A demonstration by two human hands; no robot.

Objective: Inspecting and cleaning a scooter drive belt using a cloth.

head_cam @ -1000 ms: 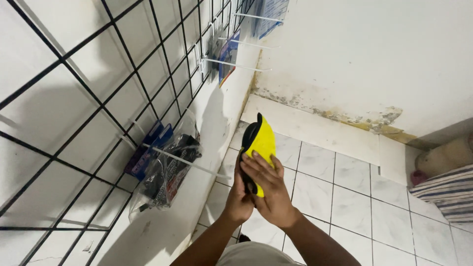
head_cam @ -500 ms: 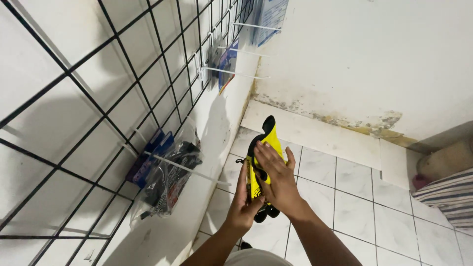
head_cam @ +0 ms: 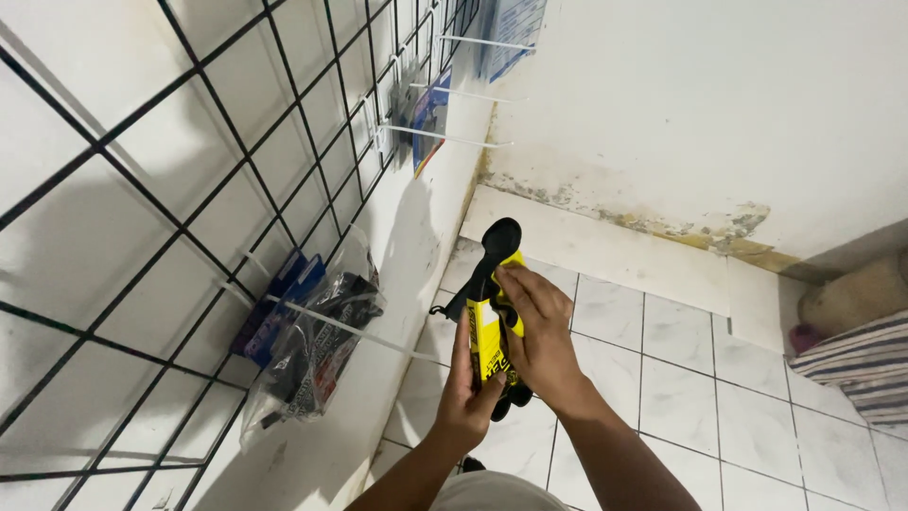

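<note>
Your left hand (head_cam: 470,397) grips the lower end of a yellow-and-black packaged item (head_cam: 492,322) from below; your right hand (head_cam: 539,341) wraps its upper half, fingers closed on it. You hold the package upright just right of the black wire grid (head_cam: 189,189). Clear bagged goods (head_cam: 312,350) hang from the grid's white hook (head_cam: 350,331), left of the package. Blue packets (head_cam: 430,118) hang farther up the grid, beyond.

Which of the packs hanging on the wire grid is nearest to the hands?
The clear bag with black contents, on the lowest peg, just left of the hands. The blue packs hang behind it; the other packs hang far higher up.
</note>
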